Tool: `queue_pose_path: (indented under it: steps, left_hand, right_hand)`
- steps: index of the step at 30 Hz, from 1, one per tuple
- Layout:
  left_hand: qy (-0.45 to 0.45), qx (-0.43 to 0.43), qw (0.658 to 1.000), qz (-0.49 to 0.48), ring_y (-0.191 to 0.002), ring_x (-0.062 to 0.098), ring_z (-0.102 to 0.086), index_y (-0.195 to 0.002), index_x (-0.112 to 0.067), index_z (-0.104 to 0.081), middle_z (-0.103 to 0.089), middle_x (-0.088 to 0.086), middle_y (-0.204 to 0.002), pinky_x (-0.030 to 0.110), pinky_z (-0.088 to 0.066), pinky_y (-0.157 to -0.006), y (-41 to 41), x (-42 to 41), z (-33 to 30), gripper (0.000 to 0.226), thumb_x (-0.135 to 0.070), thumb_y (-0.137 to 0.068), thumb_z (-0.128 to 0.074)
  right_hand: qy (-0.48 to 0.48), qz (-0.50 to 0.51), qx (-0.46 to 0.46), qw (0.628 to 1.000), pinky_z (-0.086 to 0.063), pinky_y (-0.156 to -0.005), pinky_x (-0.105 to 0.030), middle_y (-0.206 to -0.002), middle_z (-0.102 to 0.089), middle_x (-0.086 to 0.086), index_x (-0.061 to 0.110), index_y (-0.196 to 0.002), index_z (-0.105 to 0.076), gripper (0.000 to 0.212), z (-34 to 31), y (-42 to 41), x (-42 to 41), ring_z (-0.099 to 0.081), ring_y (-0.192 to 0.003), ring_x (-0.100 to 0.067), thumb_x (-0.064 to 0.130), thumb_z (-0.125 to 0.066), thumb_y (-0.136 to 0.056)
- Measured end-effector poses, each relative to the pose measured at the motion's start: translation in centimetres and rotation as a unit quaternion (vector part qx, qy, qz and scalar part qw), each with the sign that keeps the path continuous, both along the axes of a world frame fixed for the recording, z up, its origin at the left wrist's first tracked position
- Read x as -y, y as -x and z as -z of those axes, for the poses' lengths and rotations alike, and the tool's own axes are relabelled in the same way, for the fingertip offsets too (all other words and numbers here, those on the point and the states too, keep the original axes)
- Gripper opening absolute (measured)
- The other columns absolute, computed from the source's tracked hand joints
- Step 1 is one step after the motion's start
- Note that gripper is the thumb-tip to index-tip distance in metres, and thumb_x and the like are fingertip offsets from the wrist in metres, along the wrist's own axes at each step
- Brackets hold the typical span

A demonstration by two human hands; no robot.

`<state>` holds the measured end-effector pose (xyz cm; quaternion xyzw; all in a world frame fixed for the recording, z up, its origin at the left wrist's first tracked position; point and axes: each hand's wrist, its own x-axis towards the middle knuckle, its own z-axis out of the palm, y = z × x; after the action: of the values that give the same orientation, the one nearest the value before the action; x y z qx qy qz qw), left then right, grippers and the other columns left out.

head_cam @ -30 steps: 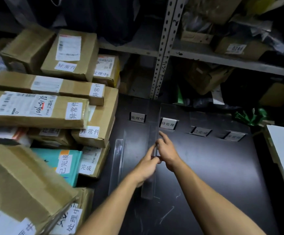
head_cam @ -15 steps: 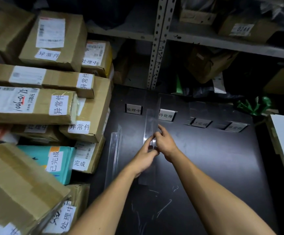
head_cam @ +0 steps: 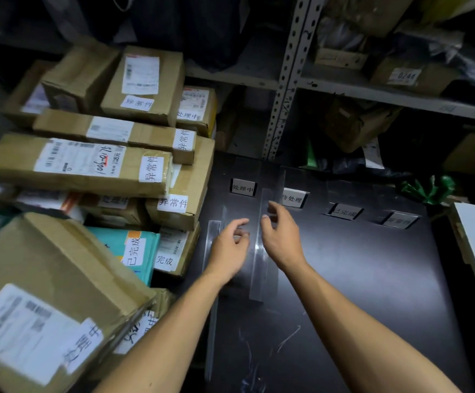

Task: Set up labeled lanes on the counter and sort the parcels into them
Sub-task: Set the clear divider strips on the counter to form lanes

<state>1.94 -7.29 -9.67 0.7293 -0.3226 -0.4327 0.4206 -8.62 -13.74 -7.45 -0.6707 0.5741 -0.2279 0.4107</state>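
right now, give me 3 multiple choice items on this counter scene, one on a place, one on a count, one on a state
1. Where does the clear divider strip lie?
A. on the shelf
B. on the black counter, between the two hands
C. on top of the parcels

2. How many lane label cards stand on the counter?
A. two
B. four
C. six

3. What are the hands doing?
A. both loosely open, gripping nothing
B. both gripping a parcel
C. left hand holding a pen

Answers:
1 B, the strip runs along the counter between the left hand and right hand.
2 B, four cards show.
3 A, the fingers of both hands are spread and relaxed over the counter.
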Motion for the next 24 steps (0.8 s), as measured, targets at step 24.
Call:
queue_pose_path:
  steps: [24]
  left_hand:
    - [-0.094, -0.029, 0.995, 0.009, -0.137, 0.016, -0.042, -0.156, -0.032, -0.024, -0.04, 0.001, -0.156, 0.015, -0.028, -0.092, -0.5, -12.3, -1.5, 0.059, -0.008, -0.103, -0.034]
  right_hand:
    - [-0.306, -0.077, 0.07, 0.946, -0.028, -0.121, -0.048, -0.164, -0.027, 0.002, 0.029, -0.158, -0.022, 0.089, 4.6, -2.4, -13.6, -0.03, -0.148, -0.017, 0.065, -0.036, -0.077]
